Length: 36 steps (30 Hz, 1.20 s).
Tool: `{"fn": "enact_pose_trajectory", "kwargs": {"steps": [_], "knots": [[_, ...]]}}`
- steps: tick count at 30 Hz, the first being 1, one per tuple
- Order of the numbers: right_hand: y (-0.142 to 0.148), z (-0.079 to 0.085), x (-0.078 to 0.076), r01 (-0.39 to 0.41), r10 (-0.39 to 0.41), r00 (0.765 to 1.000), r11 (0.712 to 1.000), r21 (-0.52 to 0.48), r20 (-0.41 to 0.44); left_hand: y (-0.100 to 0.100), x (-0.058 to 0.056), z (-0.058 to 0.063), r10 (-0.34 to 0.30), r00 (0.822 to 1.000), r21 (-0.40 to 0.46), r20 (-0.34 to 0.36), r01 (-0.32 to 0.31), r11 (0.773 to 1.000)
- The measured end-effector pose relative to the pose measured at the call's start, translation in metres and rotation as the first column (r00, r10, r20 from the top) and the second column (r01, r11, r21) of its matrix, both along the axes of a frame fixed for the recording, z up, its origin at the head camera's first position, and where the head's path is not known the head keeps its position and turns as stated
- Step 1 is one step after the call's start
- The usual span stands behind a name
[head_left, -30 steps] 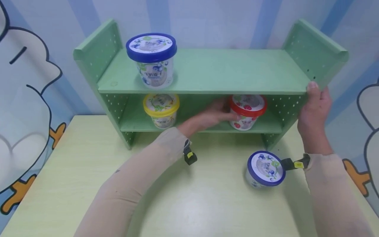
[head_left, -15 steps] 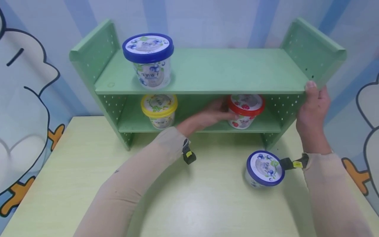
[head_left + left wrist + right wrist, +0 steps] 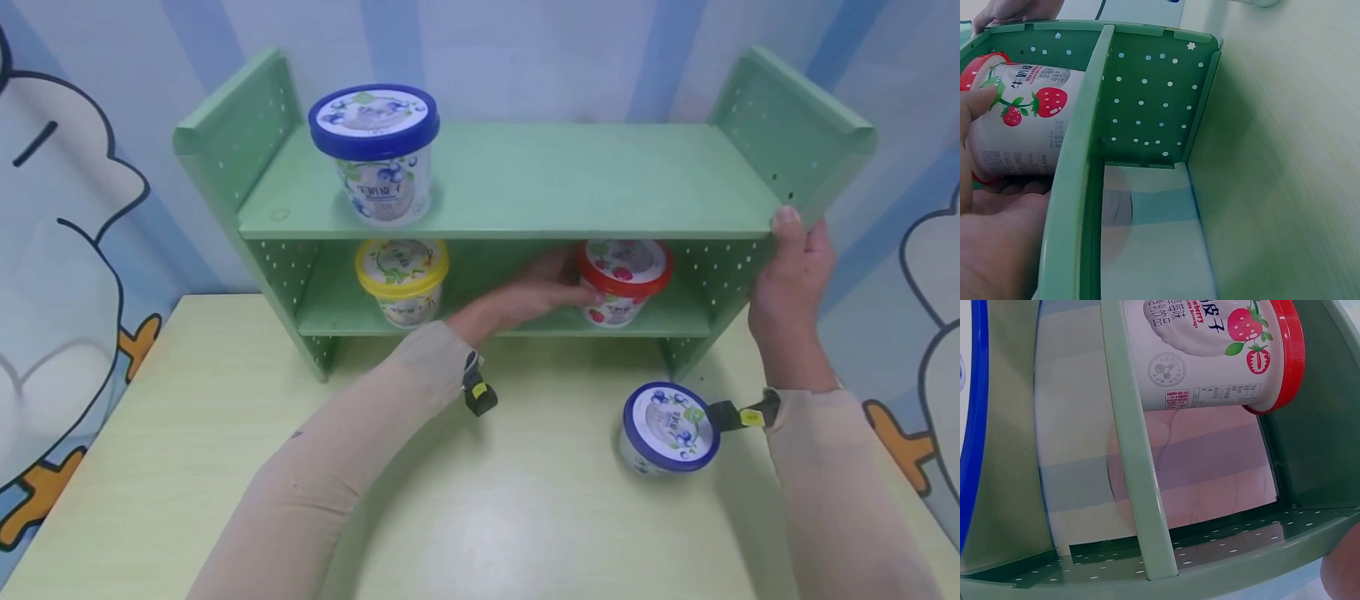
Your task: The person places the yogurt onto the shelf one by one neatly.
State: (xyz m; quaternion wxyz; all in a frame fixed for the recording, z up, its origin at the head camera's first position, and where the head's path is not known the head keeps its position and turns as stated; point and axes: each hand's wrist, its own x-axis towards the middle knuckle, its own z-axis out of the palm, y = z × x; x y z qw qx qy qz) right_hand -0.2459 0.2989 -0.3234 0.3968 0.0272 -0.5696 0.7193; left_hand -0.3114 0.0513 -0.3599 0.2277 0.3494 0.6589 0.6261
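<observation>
On the lower level of the green shelf (image 3: 525,179) stands a white tub with a red lid and strawberry print (image 3: 633,279). My left hand (image 3: 528,292) reaches into that level and grips this tub from its left side, the thumb across its front. In the left wrist view the thumb and fingers lie around the strawberry tub (image 3: 1029,125). At the shelf's right end, my right hand (image 3: 795,283) holds the side panel, thumb on its front edge; the fingers behind it are mostly hidden. The right wrist view catches only part of the right hand (image 3: 1342,569).
A yellow-lidded tub (image 3: 405,279) stands at the left of the lower level. Above it, a large blue-lidded tub (image 3: 382,167) sits on the upper level. Another blue-lidded tub (image 3: 670,429) stands on the table (image 3: 480,517), near the right wrist. A wall backs the shelf.
The head view has shifted slightly. Both hands keep their hold, the left on the strawberry tub and the right on the shelf's side panel.
</observation>
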Motion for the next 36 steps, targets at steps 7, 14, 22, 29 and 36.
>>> {"fn": "enact_pose_trajectory", "kwargs": {"steps": [7, 14, 22, 29, 36], "knots": [[-0.003, -0.001, 0.000, -0.029, 0.029, 1.000, 1.000, -0.011, -0.003, -0.003, 0.002, 0.001, 0.029, 0.999, -0.029, 0.029, -0.028, 0.999], [-0.004, -0.003, -0.001, -0.043, 0.043, 0.999, 0.999, -0.009, -0.018, -0.007, 0.000, -0.002, 0.008, 1.000, -0.007, 0.007, -0.008, 1.000], [-0.004, -0.001, -0.003, -0.036, 0.036, 0.999, 0.999, -0.022, -0.006, -0.021, -0.001, 0.000, 0.029, 0.999, 0.005, -0.033, -0.029, 1.000], [-0.003, 0.000, -0.006, -0.053, 0.052, 0.998, 0.997, -0.049, -0.037, -0.027, 0.001, 0.001, 0.081, 0.994, -0.071, -0.072, -0.086, 0.994], [-0.001, 0.001, -0.004, -0.049, 0.048, 0.999, 0.997, -0.053, -0.018, -0.030, 0.005, -0.001, 0.103, 0.988, -0.073, -0.116, -0.112, 0.991]]}}
